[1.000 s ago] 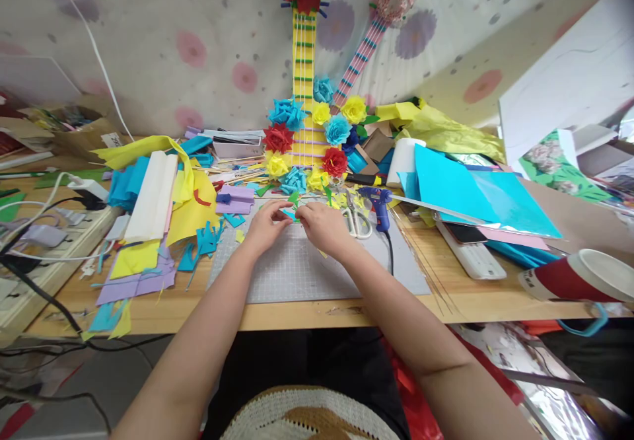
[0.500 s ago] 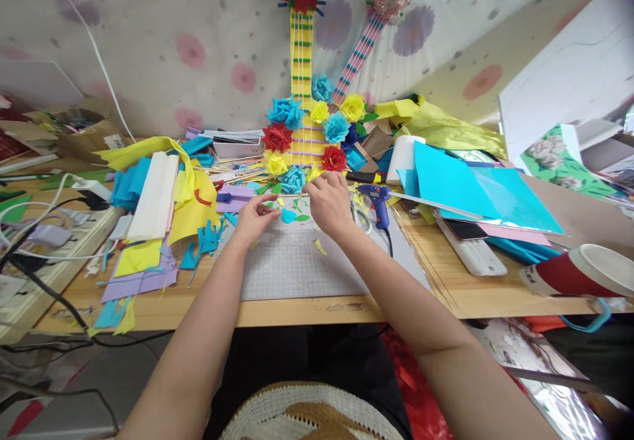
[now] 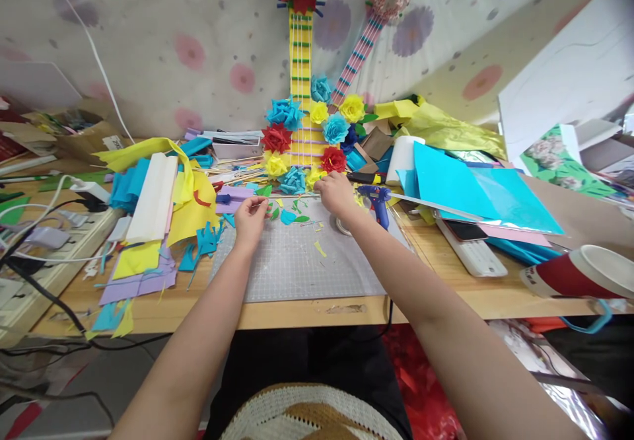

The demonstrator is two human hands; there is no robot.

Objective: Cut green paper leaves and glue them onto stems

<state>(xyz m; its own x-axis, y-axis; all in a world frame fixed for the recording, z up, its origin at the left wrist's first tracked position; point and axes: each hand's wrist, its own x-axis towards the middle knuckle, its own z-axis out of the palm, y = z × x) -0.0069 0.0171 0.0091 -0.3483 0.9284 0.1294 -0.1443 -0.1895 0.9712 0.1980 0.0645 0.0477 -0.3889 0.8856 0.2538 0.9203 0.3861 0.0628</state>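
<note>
We see one small, bright-blue paper piece (image 3: 287, 217) lying on our grey gridded mat (image 3: 297, 268). Small green leaf-shaped pieces (image 3: 302, 219) lie beside it.

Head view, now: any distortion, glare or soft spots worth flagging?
Head view: the cup looks stretched near the right edge; head view: pale sheen on the blue sheet; head view: top-right corner falls dark; head view: detail around the left hand is too soft to tell what, if anything, it holds.

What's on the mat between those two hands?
The head view shows mainly a blue piece and small green leaves between the left hand and the right hand.
</note>
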